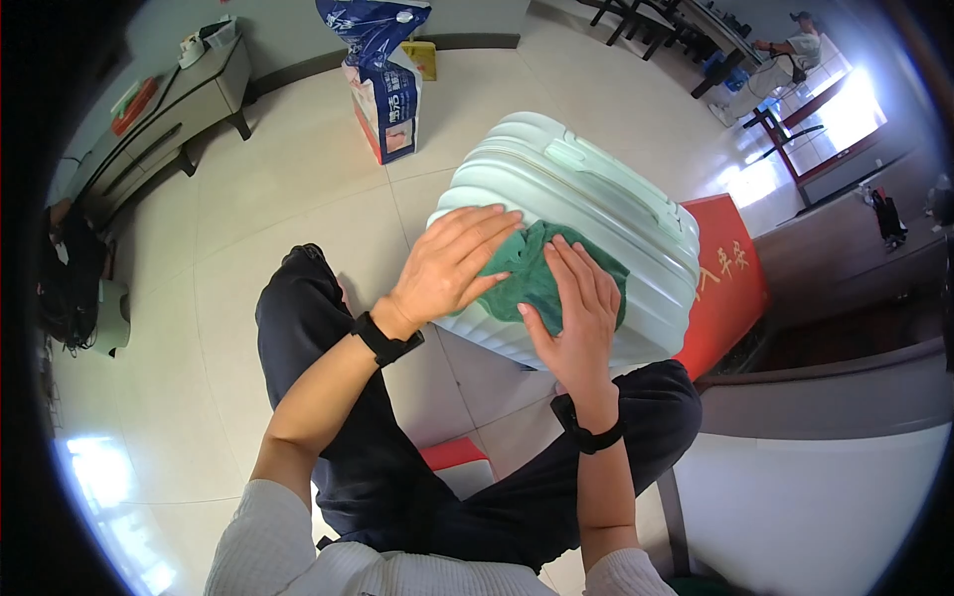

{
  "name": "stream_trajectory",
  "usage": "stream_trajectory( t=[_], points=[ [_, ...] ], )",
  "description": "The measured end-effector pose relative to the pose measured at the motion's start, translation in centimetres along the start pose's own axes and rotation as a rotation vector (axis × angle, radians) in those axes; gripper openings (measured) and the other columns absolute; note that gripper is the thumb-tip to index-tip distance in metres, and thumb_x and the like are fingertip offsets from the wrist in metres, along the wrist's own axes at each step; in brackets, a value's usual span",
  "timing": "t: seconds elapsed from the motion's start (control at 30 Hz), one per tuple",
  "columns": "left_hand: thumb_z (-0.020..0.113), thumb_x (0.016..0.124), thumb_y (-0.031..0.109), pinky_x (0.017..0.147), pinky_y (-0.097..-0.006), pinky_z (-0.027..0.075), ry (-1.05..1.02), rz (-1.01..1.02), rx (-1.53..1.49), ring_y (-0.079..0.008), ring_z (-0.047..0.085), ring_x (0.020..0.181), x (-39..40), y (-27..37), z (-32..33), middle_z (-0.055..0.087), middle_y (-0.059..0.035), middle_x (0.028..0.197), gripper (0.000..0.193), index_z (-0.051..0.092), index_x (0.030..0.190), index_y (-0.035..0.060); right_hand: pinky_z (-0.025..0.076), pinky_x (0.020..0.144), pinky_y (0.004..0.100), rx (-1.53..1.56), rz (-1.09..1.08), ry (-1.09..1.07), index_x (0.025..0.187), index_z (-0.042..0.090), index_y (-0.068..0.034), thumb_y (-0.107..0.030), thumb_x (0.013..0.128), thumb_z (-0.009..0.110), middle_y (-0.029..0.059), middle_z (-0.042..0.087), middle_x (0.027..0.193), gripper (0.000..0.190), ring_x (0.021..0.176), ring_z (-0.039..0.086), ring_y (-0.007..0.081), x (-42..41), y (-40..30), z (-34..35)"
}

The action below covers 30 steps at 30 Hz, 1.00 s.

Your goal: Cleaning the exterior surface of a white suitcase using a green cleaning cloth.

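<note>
A mint-green hard-shell suitcase (514, 164) with a ribbed surface stands on the floor between my knees. Across its near face lies a crumpled green cloth (514, 290). My right hand (577, 313) presses the cloth flat against the shell, its fingers pointing away from me and the thumb out to the left. On the left part of the shell rests my left hand (451, 261), palm down, with its fingertips and thumb at the cloth's left edge. The suitcase's long carry handle (618, 186) faces up on the far side. Part of the cloth is hidden under my hands.
A red box (727, 276) with gold characters adjoins the suitcase's right side. Beyond stand a blue-and-white bag (391, 104) and a yellow dustpan (421, 59). A low cabinet (171, 119) is at left, a bin (112, 316) nearer. Another person (790, 63) sits far right by a table.
</note>
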<state>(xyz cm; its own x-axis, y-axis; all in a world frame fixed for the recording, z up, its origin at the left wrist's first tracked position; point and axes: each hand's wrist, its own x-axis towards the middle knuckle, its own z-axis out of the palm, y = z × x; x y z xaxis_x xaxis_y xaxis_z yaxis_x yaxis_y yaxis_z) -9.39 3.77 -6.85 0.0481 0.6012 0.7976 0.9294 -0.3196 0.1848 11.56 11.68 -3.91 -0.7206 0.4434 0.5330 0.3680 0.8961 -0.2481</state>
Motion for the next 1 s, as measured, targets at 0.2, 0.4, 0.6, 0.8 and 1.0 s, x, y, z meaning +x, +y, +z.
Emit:
stream_trajectory(
  t=[0.2, 0.4, 0.6, 0.8, 1.0],
  points=[
    [0.083, 0.081, 0.019, 0.08, -0.0394, 0.052, 0.188, -0.239, -0.046, -0.0319, 0.066, 0.09, -0.2, -1.6, -0.9, 0.065, -0.0148, 0.1, 0.038, 0.068, 0.109, -0.0011, 0.034, 0.115, 0.0471, 0.008, -0.003, -0.003, 0.147, 0.055, -0.008, -0.026, 0.085, 0.076, 0.008, 0.053, 0.153, 0.068, 0.14, 0.049, 0.0295, 0.0, 0.0, -0.2],
    [0.091, 0.077, 0.02, 0.074, -0.0307, 0.051, 0.262, -0.427, -0.336, -0.02, 0.063, 0.08, 0.0, -3.0, -1.0, 0.065, -0.0067, 0.092, 0.04, 0.069, 0.105, 0.0026, 0.035, 0.113, 0.0467, 0.015, -0.016, -0.013, 0.147, 0.055, -0.007, -0.025, 0.084, 0.077, 0.0078, 0.053, 0.153, 0.069, 0.138, 0.05, 0.0296, 0.0, -0.1, -0.5],
    [0.081, 0.086, 0.012, 0.083, -0.0257, 0.05, 0.312, -0.56, -0.604, -0.01, 0.062, 0.088, -0.1, -3.4, -1.6, 0.07, -0.0008, 0.098, 0.024, 0.069, 0.104, 0.0018, 0.039, 0.11, 0.0459, 0.035, -0.039, 0.003, 0.143, 0.058, -0.007, -0.022, 0.085, 0.077, 0.0081, 0.056, 0.15, 0.063, 0.134, 0.053, 0.0298, 0.0, -0.3, -1.0],
    [0.078, 0.092, 0.009, 0.085, -0.0245, 0.05, 0.229, -0.701, -0.864, -0.0077, 0.063, 0.092, 0.5, -4.2, -3.1, 0.069, 0.0016, 0.099, 0.015, 0.07, 0.103, 0.0032, 0.047, 0.102, 0.0437, 0.25, 0.027, 0.033, 0.134, 0.063, -0.003, -0.01, 0.092, 0.069, 0.0123, 0.063, 0.137, 0.043, 0.123, 0.059, 0.0346, 1.0, 0.9, -1.9],
    [0.076, 0.094, 0.014, 0.088, -0.0243, 0.048, 0.203, -0.732, -0.882, -0.0073, 0.059, 0.096, 0.2, -4.4, -3.4, 0.064, 0.0018, 0.103, 0.016, 0.068, 0.105, 0.005, 0.049, 0.097, 0.0451, 0.217, 0.141, 0.161, 0.128, 0.064, 0.0, -0.004, 0.094, 0.066, 0.0155, 0.066, 0.122, 0.034, 0.114, 0.06, 0.0388, 2.2, 1.7, -2.0]
  ],
)
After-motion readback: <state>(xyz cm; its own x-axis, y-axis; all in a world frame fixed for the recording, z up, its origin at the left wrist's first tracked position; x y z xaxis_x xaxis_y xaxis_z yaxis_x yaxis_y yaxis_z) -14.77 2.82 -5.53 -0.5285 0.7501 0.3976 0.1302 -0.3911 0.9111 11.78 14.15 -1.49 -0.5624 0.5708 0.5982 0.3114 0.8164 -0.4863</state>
